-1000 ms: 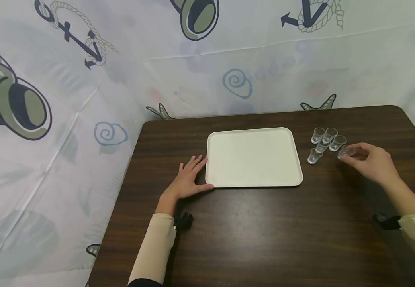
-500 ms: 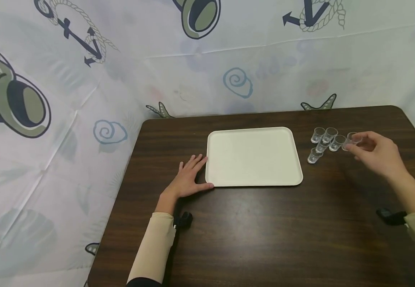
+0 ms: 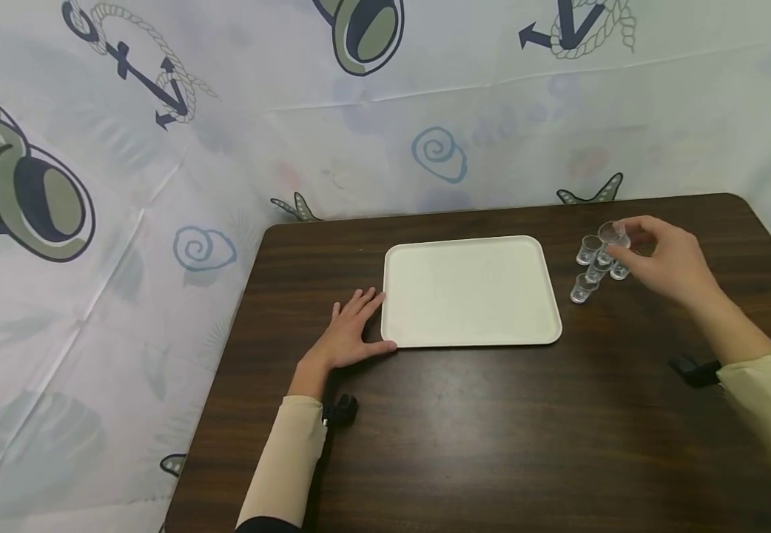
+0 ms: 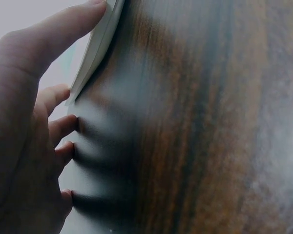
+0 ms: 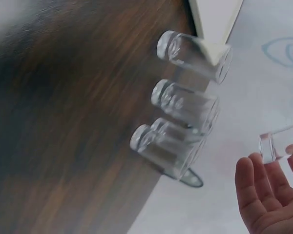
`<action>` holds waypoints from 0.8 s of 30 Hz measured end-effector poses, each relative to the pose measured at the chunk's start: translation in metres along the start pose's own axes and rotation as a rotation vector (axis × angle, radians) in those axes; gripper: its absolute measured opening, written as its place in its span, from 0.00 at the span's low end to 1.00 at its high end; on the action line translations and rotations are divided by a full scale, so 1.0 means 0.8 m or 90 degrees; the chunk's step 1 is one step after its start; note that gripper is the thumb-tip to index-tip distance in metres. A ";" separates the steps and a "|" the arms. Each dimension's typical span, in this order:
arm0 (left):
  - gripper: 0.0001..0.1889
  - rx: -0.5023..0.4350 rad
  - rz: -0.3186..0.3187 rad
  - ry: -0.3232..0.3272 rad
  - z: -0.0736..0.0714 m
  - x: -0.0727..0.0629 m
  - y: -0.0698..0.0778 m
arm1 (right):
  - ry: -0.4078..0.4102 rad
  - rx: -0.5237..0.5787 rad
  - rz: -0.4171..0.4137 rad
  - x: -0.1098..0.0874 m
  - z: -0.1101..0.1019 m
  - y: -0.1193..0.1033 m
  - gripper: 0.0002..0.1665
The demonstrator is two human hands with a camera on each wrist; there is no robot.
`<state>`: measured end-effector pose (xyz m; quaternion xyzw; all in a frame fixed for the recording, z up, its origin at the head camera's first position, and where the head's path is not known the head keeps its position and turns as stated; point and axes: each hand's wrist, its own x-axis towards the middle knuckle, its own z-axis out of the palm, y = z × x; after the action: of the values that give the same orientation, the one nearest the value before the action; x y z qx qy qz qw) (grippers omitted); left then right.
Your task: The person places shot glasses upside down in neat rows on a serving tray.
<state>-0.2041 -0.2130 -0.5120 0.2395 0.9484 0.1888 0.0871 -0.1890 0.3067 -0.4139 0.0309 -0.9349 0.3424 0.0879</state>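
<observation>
My right hand [image 3: 672, 259] pinches a small clear shot glass [image 5: 276, 144] between thumb and fingers, raised over the back of a group of similar glasses. In the head view it overlaps that group, and the hand hides part of the right side. Standing upright nearby are a front glass [image 3: 581, 290], a middle glass [image 3: 597, 269], a back-left glass [image 3: 588, 250] and one partly covered glass [image 3: 620, 271]. My left hand [image 3: 348, 337] lies with spread fingers at the left end of a cream tray [image 3: 472, 292], thumb at its near left corner.
The dark wood table [image 3: 479, 437] runs back to a white printed curtain [image 3: 359, 148]. The glasses stand just right of the tray, near the table's far right. Black wrist cameras sit under both forearms.
My right hand, with the shot glass, first went up and slightly right, then swung left over the back of the group. The left hand and the tray have stayed put.
</observation>
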 end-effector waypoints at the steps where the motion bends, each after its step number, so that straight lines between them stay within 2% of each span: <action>1: 0.53 -0.001 -0.001 0.000 0.000 -0.001 0.000 | -0.006 -0.001 -0.007 0.004 0.003 -0.003 0.28; 7: 0.53 -0.001 -0.003 -0.001 0.003 -0.001 -0.001 | -0.032 -0.001 -0.051 0.019 0.018 -0.018 0.26; 11: 0.53 -0.001 -0.001 -0.003 0.004 -0.001 -0.001 | -0.059 -0.025 -0.081 0.029 0.030 -0.023 0.23; 18: 0.52 -0.001 0.000 -0.003 0.004 -0.002 0.000 | -0.113 -0.128 -0.129 0.042 0.053 -0.041 0.21; 24: 0.53 0.001 -0.002 -0.004 0.001 -0.001 0.002 | -0.093 -0.216 -0.234 0.052 0.080 -0.051 0.18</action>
<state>-0.2028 -0.2118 -0.5123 0.2387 0.9486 0.1872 0.0903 -0.2342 0.2348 -0.4281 0.2101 -0.9614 0.1561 0.0847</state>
